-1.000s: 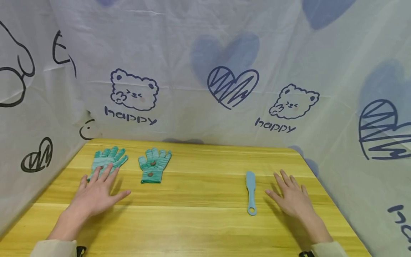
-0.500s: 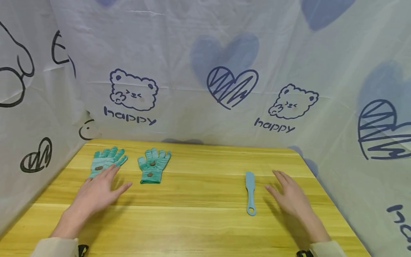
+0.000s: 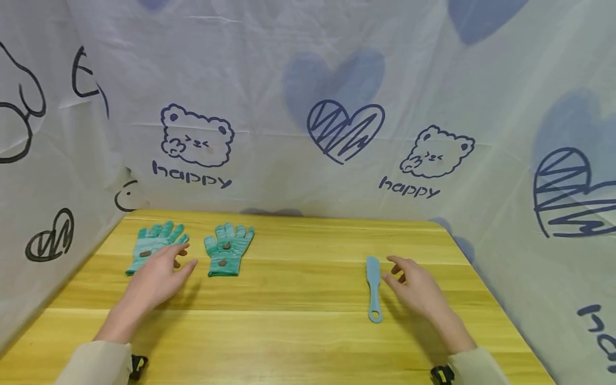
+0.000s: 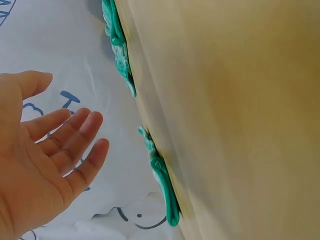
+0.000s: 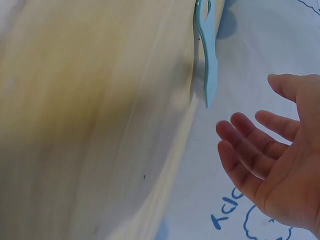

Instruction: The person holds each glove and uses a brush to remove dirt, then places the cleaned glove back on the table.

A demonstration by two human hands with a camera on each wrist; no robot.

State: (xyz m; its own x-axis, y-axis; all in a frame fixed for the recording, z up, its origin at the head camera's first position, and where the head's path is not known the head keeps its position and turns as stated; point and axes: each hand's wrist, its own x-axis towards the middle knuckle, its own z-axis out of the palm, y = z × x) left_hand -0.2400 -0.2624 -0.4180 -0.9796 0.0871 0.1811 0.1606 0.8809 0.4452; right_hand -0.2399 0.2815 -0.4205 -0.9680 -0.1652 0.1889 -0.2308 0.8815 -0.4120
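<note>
Two green knitted gloves lie flat with brown patches on them: the left glove point(image 3: 146, 247) is partly covered by my left hand point(image 3: 159, 275) in the head view, and the right glove point(image 3: 227, 254) lies just beyond its fingers. That hand is held above the table, fingers loosely bent, holding nothing; its palm shows in the left wrist view. A light blue long-handled brush point(image 3: 372, 289) lies on the right half of the table, its handle end with a hole pointing toward me. My right hand point(image 3: 416, 286) hovers close to its right side, fingers relaxed and bent, gripping nothing.
The yellow wood-grain table point(image 3: 289, 331) meets a white cloth backdrop point(image 3: 269, 80) printed with hearts and bears at the back and sides. A black band point(image 3: 138, 368) sits at the left wrist, another band point(image 3: 441, 374) at the right.
Both hands have drawn inward and their fingers have bent from spread to relaxed. The right hand has come closer to the brush. Gloves and brush stay on the table.
</note>
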